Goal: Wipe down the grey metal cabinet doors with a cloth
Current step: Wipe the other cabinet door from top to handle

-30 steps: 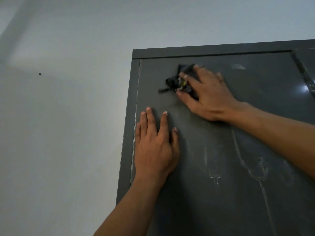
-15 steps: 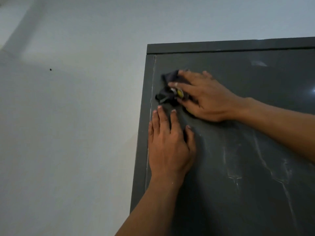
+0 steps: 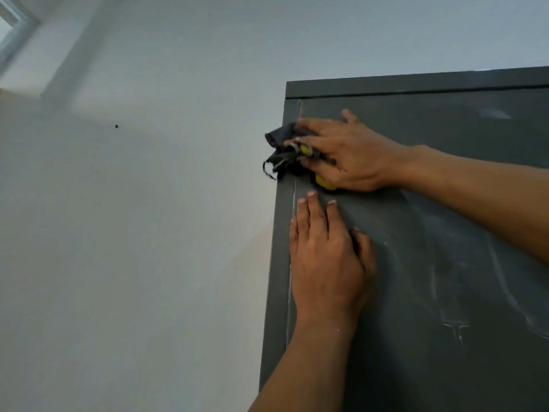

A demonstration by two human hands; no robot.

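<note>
The grey metal cabinet door (image 3: 439,233) fills the right side of the head view, with pale smears and drip marks on it. My right hand (image 3: 353,156) presses a dark frayed cloth (image 3: 283,150) with yellow patches against the door's upper left corner; the cloth hangs over the cabinet's left edge. My left hand (image 3: 326,263) lies flat on the door just below, fingers together and pointing up, holding nothing.
The cabinet's top frame strip (image 3: 416,84) runs above the door and its left side post (image 3: 280,263) borders the white wall (image 3: 133,233). A window corner (image 3: 12,28) shows at the upper left. A small dark spot (image 3: 116,126) marks the wall.
My right hand has slid the cloth leftward across the door to its left edge. The view has shifted left, and my left hand stays flat on the door.
</note>
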